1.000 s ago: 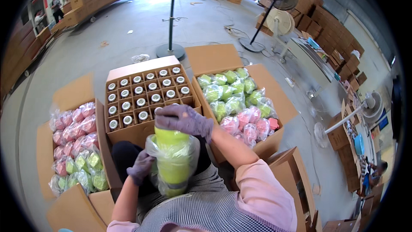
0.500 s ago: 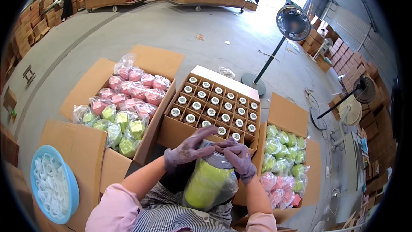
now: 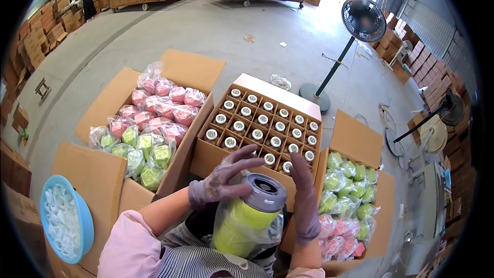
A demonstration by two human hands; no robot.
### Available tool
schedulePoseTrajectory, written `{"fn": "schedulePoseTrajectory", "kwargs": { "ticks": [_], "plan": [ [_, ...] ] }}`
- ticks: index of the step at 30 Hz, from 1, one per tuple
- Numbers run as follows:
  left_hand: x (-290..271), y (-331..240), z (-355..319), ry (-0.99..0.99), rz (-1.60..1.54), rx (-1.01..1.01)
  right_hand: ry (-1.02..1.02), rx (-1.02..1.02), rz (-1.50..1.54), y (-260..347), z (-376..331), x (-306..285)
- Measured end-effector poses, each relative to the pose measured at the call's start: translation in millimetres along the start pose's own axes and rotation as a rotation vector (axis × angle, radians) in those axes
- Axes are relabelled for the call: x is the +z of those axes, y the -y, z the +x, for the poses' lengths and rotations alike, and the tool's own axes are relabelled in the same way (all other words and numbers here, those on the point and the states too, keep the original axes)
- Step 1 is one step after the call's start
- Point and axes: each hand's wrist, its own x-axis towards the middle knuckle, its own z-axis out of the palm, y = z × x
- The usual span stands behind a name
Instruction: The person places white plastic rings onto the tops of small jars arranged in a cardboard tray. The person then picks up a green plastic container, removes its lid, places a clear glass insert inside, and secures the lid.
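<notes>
A lime-green jug-like container point(image 3: 244, 226) with a grey top point(image 3: 264, 190) stands in my lap, tilted slightly. A clear plastic bag is drawn down around its body. The grey top shows a dark round recess in its middle. My left hand point(image 3: 221, 180), in a stained purple-grey glove, is open; its thumb lies at the left edge of the top, its other fingers spread above. On the other side my right hand point(image 3: 306, 201), gloved alike, is open with its fingers stretched upward, apart from the container.
Ahead stands a divided carton point(image 3: 213, 157) of white-capped bottles. Cartons of bagged pink and green pieces flank it, left point(image 3: 177, 175) and right point(image 3: 383, 216). A blue basin point(image 3: 86, 221) of translucent white rings sits at left. A stand fan point(image 3: 337, 64) rises beyond.
Both hands have come off the container's top and spread apart, the right one moving farther right. The recess in the grey top now shows. My view has shifted slightly.
</notes>
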Motion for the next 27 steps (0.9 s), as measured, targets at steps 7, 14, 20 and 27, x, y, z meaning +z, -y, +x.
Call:
{"fn": "schedulePoseTrajectory", "kwargs": {
  "ticks": [7,14,20,27],
  "plan": [
    [10.6,-36.4,6.8,0.201,0.263,0.231,-0.203,0.273,0.156,-30.8,-14.8,-5.7],
    [3.4,-52.0,21.2,0.291,0.327,0.309,-0.111,0.108,0.148,-37.7,-5.3,-13.2],
    [17.1,-15.1,5.2,0.087,-0.007,-0.036,-0.024,0.057,-0.261,-23.4,7.8,-9.8],
    [0.1,-2.8,18.7,0.063,-0.057,-0.082,-0.151,0.024,0.401,-12.3,0.1,0.3]
  ]
}}
